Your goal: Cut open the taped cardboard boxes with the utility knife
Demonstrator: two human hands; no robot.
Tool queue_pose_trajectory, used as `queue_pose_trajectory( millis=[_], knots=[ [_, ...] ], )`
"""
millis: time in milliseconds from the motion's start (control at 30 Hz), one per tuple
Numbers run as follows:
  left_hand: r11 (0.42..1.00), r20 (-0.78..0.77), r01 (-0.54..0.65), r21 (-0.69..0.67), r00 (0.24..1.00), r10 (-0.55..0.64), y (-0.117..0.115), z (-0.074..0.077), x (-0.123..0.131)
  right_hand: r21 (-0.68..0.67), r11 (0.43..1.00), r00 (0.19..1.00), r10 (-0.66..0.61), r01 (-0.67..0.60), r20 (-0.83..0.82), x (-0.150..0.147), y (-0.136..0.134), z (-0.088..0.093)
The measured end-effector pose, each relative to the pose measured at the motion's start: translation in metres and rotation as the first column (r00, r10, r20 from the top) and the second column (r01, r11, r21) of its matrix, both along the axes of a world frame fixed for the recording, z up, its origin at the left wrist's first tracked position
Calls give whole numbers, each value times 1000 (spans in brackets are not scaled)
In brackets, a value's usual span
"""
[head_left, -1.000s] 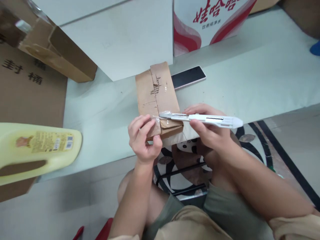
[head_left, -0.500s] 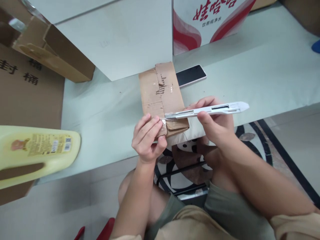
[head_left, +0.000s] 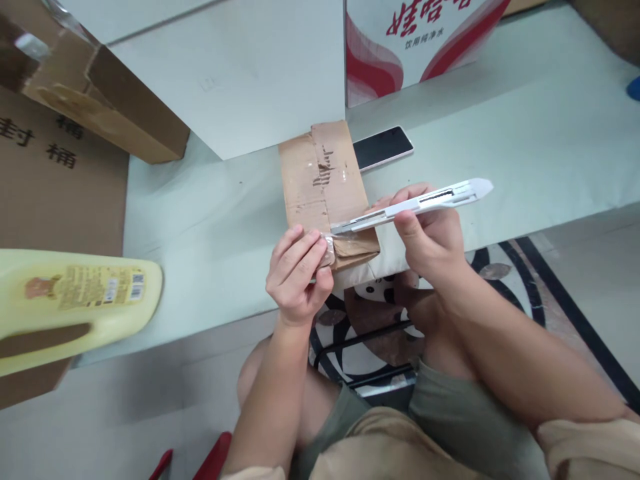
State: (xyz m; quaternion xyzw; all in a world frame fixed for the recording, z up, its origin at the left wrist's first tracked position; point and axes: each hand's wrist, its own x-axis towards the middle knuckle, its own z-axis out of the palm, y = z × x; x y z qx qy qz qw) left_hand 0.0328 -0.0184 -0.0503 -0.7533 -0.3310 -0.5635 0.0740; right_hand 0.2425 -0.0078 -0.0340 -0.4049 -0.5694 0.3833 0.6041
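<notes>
A small brown cardboard box (head_left: 340, 177) with dark marks on its top lies at the front edge of the pale-covered surface. My left hand (head_left: 299, 275) is closed on the box's near left corner, its fingers over the top and clear tape under the fingertips. In my right hand (head_left: 431, 233) is a white utility knife (head_left: 423, 203), gripped between thumb and fingers. Its blade tip meets the tape by the box's near edge, close to my left fingertips. The underside of the box is hidden.
A smartphone (head_left: 384, 148) lies just right of the box. Behind stand a large white box (head_left: 240, 80) and a red-and-white carton (head_left: 375, 67). A yellow jug (head_left: 145, 293) and a brown carton (head_left: 145, 127) are on the left. The pale surface (head_left: 210, 267) ends before my knees.
My right hand has raised the knife's handle end, so the knife slopes more steeply. The blade tip stays near the same spot on the tape. My left hand has barely moved.
</notes>
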Motion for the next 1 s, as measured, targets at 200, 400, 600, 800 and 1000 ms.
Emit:
queue_pose_trajectory(
  millis=[200, 400, 600, 800, 1000],
  knots=[
    [998, -40, -55, -6, 998, 55, -1, -2, -2, 50, 999, 993, 10, -16, 116, -1, 2, 3],
    [999, -41, -41, -13, 998, 40, -1, -1, -3, 123, 992, 994, -52, 41, 92, 3, 0, 8],
    [1000, -22, -21, -21, 1000, 21, -3, 0, -2, 57, 998, 994, 23, -29, 107, -2, -3, 8],
    [999, -24, -33, -22, 999, 32, -1, -1, -2, 114, 993, 996, -41, 31, 85, 5, -6, 12],
    [999, 19, 0, -38, 1000, 1, -1, 0, 1, 94, 995, 998, 28, -33, 55, 2, -6, 11]
  ],
)
